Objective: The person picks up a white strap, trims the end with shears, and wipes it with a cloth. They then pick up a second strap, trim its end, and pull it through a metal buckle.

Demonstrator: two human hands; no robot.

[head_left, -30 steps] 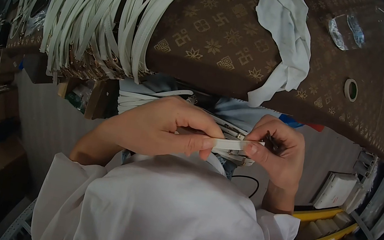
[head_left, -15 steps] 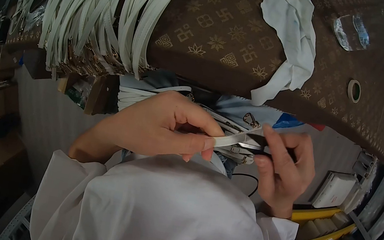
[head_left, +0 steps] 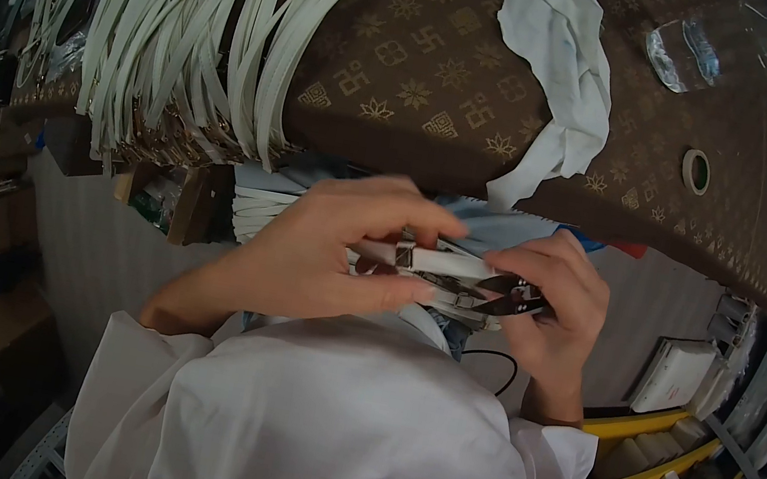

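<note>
My left hand (head_left: 341, 248) is curled around a white strap (head_left: 450, 265) with a metal buckle (head_left: 404, 254) on it. Its thumb and forefinger are apart, with the buckle between them. Black thread snips (head_left: 515, 300) are gripped in my right hand (head_left: 558, 299). Their two blades are spread and point left, close to the strap. Beneath both hands, more white straps (head_left: 257, 208) with metal fittings lie over my lap, partly hidden by the hands.
A patterned brown cloth (head_left: 402, 131) covers the table ahead. Many white straps (head_left: 186, 24) hang over its left edge. On it lie a crumpled white cloth (head_left: 571, 88), a tape roll (head_left: 695, 171) and a clear plastic item (head_left: 683, 56). Yellow bins (head_left: 642, 425) stand at lower right.
The snips have come into clear view with blades spread, and my right hand has shifted slightly left. My left thumb and forefinger have parted from the strap; a buckle now shows between them.
</note>
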